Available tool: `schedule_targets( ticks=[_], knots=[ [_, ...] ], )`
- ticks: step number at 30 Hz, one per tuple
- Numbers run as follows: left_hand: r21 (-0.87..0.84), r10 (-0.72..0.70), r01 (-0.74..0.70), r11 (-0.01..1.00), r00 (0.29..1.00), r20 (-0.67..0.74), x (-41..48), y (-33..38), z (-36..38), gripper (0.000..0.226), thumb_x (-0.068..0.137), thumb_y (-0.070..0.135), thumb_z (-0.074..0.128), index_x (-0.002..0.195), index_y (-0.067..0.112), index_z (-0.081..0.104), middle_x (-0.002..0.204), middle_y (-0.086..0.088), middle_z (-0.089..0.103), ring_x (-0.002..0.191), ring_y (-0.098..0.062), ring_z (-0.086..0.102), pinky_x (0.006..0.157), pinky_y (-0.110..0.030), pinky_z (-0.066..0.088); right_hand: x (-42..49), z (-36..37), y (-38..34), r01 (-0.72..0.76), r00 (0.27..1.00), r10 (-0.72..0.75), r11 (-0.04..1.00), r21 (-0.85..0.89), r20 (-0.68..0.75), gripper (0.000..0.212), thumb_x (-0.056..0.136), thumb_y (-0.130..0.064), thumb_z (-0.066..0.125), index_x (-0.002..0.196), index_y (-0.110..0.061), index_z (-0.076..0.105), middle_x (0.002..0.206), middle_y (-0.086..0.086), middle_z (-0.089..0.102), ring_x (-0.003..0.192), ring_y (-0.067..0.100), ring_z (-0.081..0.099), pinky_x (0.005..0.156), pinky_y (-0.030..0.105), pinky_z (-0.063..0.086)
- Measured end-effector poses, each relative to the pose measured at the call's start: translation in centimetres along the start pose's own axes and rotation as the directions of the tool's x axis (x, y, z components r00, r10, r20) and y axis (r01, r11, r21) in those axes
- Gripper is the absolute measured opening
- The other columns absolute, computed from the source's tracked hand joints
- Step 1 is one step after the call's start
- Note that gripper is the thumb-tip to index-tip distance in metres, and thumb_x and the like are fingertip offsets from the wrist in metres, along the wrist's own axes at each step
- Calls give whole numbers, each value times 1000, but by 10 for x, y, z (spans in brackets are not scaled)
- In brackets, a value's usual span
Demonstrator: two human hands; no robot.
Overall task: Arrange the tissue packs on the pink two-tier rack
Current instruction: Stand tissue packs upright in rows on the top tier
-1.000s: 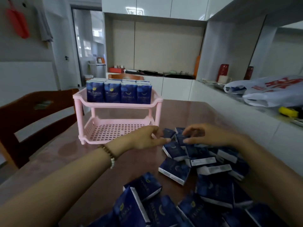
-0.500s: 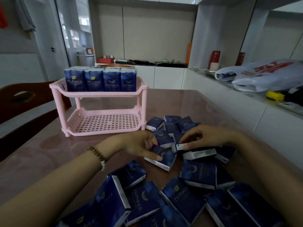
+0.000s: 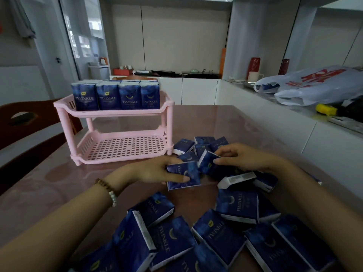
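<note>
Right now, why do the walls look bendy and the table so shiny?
Head view: the wide-angle lens bows and tilts the straight white wall panels and the counter. The glossy table shows pale glare at its far end. The nearest tissue packs at the bottom edge look soft and stretched, while the packs on the pink rack read sharply.

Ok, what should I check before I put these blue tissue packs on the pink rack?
1. Left hand holds a dark blue plastic-wrapped tissue pack: ok.
2. Right hand pinches a second dark blue pack: ok.
3. Lower tier of the pink plastic two-tier rack has room: ok, nothing lies on it.
4. Top tier's front row of upright packs stands straight: ok.
5. Held packs upright like that row: not ok, both are tilted.
6. Brown glossy table between hands and rack free of packs: ok.
</note>
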State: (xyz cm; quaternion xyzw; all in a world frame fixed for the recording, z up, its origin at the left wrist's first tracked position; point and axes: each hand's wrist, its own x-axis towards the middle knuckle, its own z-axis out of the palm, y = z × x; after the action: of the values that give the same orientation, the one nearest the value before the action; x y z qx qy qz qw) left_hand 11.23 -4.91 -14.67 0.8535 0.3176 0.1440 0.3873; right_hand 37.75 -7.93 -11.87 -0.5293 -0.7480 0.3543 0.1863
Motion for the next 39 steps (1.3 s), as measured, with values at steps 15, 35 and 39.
schedule_targets(
  ticks=[15,35,39],
  knots=[
    [-304,-6,-173,937,861,-509,-16,42,-72,29,88,16,60,116,11,52,101,-7,70,87,-12,69,78,-26,57,17,-6,-62,230,971,-159,812,536,-176,55,94,-7,46,133,-45,38,113,-6,65,98,22,69,72,32,59],
    [65,85,-56,996,759,-646,-112,14,-211,15,90,31,51,104,28,53,105,-1,62,96,-14,65,81,-35,55,143,27,-193,549,803,-425,799,244,-417,26,91,-11,57,107,-16,38,104,2,64,76,8,64,53,22,48],
    [167,86,38,985,732,-676,-113,8,-225,23,91,21,54,112,12,58,111,-6,63,100,-21,64,85,-42,55,165,29,-201,563,784,-471,814,144,-405,27,88,-10,61,102,-20,40,98,-1,63,80,14,62,54,21,51]
  ],
)
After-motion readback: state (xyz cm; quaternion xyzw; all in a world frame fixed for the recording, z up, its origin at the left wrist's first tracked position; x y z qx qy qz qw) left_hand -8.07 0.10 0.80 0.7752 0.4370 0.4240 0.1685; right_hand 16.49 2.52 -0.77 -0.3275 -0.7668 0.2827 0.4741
